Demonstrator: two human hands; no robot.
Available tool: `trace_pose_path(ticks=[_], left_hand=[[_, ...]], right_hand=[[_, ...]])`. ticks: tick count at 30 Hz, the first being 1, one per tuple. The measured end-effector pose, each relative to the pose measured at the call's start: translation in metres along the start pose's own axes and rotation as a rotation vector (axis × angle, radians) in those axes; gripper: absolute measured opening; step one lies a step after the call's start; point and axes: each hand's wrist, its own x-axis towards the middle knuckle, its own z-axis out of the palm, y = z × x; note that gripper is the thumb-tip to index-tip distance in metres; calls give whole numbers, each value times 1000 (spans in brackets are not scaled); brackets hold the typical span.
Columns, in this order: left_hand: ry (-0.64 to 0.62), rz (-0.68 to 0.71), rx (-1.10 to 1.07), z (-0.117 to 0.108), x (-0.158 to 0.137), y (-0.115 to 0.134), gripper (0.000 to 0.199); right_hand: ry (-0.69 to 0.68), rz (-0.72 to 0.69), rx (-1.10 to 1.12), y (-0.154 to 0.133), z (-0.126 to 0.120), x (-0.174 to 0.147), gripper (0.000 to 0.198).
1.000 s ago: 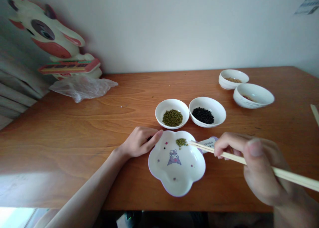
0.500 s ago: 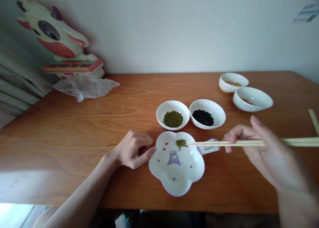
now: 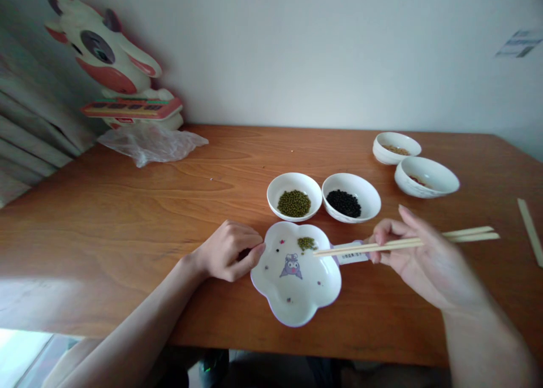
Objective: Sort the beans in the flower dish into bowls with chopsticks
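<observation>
A white flower-shaped dish (image 3: pixel 311 300) with a purple rim, a cartoon figure and a labelled handle lies near the table's front edge. At its left rim is my left hand (image 3: pixel 231 251), fingers curled, thumb and forefinger closed at the edge. My right hand (image 3: pixel 418 255) grips a pair of chopsticks (image 3: pixel 462 235), their tips over the dish beside a small heap of green beans (image 3: pixel 306 243). The right fingertips overlap the handle's end; contact there I cannot tell. Behind the dish stand a bowl of green beans (image 3: pixel 275 191) and a bowl of black beans (image 3: pixel 370 198).
Two more white bowls stand at the back right, one with yellowish grains (image 3: pixel 384 153), one with reddish pieces (image 3: pixel 441 179). A pale stick (image 3: pixel 529 229) lies at the far right. A cow toy keyboard (image 3: pixel 131 108) and a clear plastic bag (image 3: pixel 153 145) sit at the back left.
My right hand and the chopsticks have shifted left, and the chopsticks now slant, with their tips lower in the dish. The view has tilted slightly. My left hand stays at the rim.
</observation>
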Motion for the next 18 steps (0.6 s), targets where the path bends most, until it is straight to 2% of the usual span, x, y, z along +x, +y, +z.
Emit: trace_pose_path(ticks=[3,10,18], left_hand=[[-10,-23,8,0,-1,-1,30],[-18,-55,-4,2,2,-5,33],[-13,-64,-26,0,4,-3,35]], right_hand=[[-3,-3,34,-5,3,-4,57],[81,-99,10,-26,14,-22,60],[62,-130,-26,-28,18,-23,62]])
